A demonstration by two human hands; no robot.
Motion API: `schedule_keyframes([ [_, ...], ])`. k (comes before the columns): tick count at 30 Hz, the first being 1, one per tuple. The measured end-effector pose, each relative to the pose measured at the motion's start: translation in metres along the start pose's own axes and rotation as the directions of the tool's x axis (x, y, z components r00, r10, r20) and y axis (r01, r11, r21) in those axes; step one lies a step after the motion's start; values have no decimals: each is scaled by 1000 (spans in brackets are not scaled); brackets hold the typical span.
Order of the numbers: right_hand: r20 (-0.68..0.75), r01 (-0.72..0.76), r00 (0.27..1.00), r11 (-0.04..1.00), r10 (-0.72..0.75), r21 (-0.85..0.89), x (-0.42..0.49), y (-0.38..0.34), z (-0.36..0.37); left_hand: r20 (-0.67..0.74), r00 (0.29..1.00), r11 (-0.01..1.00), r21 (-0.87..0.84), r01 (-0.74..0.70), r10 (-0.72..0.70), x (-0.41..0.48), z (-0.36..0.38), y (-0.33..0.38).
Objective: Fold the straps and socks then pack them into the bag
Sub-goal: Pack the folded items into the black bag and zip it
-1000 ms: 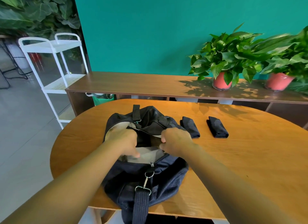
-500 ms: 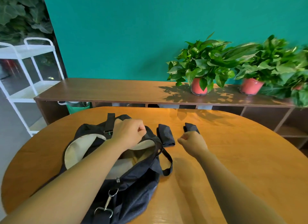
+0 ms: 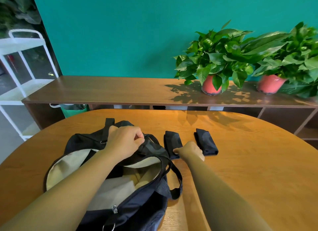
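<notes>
a person is leaning over a rounded wooden table (image 3: 240, 170), both bare forearms reaching forward. a dark bag (image 3: 137, 205) is lying open at the left of the table, its pale lining showing inside the wide mouth. the left hand (image 3: 125, 141) is gripping the far rim of the bag's opening, fingers curled tight around the dark fabric and holding it up. a loop handle (image 3: 177, 182) is hanging off the bag's right side onto the table.

just right of the bag, two dark folded bundles are lying side by side. it is hard to tell whether they are socks or straps. the right hand (image 3: 191, 151) is resting on the near end of the left bundle (image 3: 173, 140), thumb and fingers pinched narrow on its edge; whether it is actually gripped cannot be told for certain. the right bundle (image 3: 206, 142) is lying just beside the hand, flat on the table.

behind the table, a long brown shelf (image 3: 111, 91) is standing against a teal wall (image 3: 120, 33), carrying two leafy plants (image 3: 216, 58) in red pots. a white cart (image 3: 22, 62) is standing at far left.
</notes>
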State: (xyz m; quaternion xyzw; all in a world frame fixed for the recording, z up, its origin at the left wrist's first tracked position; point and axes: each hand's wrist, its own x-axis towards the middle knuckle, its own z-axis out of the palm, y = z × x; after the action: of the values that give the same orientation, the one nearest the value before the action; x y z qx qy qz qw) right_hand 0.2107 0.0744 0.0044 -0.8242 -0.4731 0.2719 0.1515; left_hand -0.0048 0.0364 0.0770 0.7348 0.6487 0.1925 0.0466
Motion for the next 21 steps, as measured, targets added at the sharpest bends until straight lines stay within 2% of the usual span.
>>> schedule_keyframes([
  [3,37,-32,999,996,29,83,0,1,0,18,1000,1000,7,-15,15,1,-1,2],
  [6,31,10,999,961,-19,276,-6,3,-7,21,999,999,-12,-33,33,-1,-5,5],
  [10,-169,142,983,895,-76,422,-24,-2,-33,17,999,998,-50,-48,48,-7,-21,6],
  [13,-300,286,939,869,-170,404,-51,-20,-65,-25,999,998,-57,-29,28,-17,-42,-1],
  [15,-353,414,894,812,-277,411,-76,-36,-81,-72,997,999,-51,16,-20,-29,-57,-13],
  [18,-258,525,847,657,-464,542,-126,-57,-84,-161,980,992,-49,113,-119,-51,-77,-43],
  [19,-180,518,832,619,-524,590,-143,-62,-80,-174,972,988,-45,149,-155,-60,-82,-54],
  [21,8,465,792,612,-611,640,-175,-70,-66,-167,963,977,-29,209,-211,-78,-89,-76],
])
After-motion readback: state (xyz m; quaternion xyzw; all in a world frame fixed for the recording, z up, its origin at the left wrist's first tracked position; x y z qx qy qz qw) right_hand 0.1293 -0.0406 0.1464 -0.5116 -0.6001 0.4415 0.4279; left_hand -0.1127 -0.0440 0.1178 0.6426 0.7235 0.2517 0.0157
